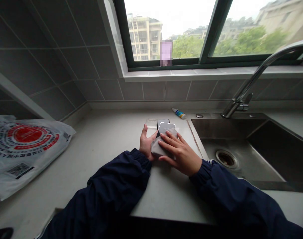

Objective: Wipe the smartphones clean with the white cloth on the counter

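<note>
My left hand (147, 144) supports a smartphone (167, 126) from below and its left side, thumb standing up apart from it. The phone's upper end shows a dark screen with a pale edge. A grey cloth (159, 149) covers its lower part. With fingers spread fairly flat, my right hand (180, 151) presses the cloth onto the phone. Just behind the phone, on the counter, lie a clear flat piece with a pale rim (150, 123) and a dark-edged flat thing, partly hidden by the phone.
A blue-and-white tube (178, 113) lies near the back wall. To the right is a steel sink (261, 159) with a curved tap (251, 76). A white plastic bag (29, 146) with red print sits on the counter (104, 139) at left. A window is behind.
</note>
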The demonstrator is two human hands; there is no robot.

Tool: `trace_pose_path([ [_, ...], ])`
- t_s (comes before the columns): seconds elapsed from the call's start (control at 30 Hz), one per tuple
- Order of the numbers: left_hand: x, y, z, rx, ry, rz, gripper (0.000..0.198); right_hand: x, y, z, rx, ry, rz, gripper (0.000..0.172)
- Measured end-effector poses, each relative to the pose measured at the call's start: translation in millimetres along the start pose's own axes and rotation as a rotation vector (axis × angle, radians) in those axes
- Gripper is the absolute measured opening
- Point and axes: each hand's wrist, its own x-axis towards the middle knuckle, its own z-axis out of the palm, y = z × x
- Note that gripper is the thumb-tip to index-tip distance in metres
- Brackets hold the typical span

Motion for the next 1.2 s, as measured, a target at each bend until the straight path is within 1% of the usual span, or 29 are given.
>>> trace_pose_path([
  [0.13, -1, 1, 4.2, -0.005, 0.027, 0.026, 0.096, 0, -2, -2, -0.034, -0.023, 0.038, 0.056],
  [0.23, 0, 1, 4.2, -0.002, 0.054, 0.059, 0.095, -1, -3, -1, -0.036, -0.018, 0.079, 0.061],
  [0.37, 2, 1, 2.1, -0.005, 0.065, 0.1, 0.092, -2, -3, 5, -0.006, 0.008, 0.128, 0.069],
  [0.5, 3, 0, 2.0, -0.019, 0.08, 0.115, 0.09, -4, -2, 11, 0.037, 0.019, 0.139, 0.071],
  [0.6, 3, 1, 3.3, -0.037, 0.091, 0.132, 0.088, -5, -2, 14, 0.09, 0.031, 0.12, 0.068],
  [0.73, 1, 1, 3.8, -0.033, 0.072, 0.15, 0.088, -5, -4, 15, 0.158, 0.067, 0.12, 0.059],
  [0.93, 2, 1, -0.3, 0.009, 0.09, 0.209, 0.086, -4, -9, 9, 0.294, 0.112, 0.122, 0.057],
  [1.07, 3, 2, -2.3, 0.031, 0.113, 0.215, 0.088, -3, -10, 6, 0.322, 0.128, 0.124, 0.053],
  [1.2, 3, 1, -1.5, 0.071, 0.134, 0.229, 0.089, -3, -8, 6, 0.346, 0.171, 0.126, 0.05],
])
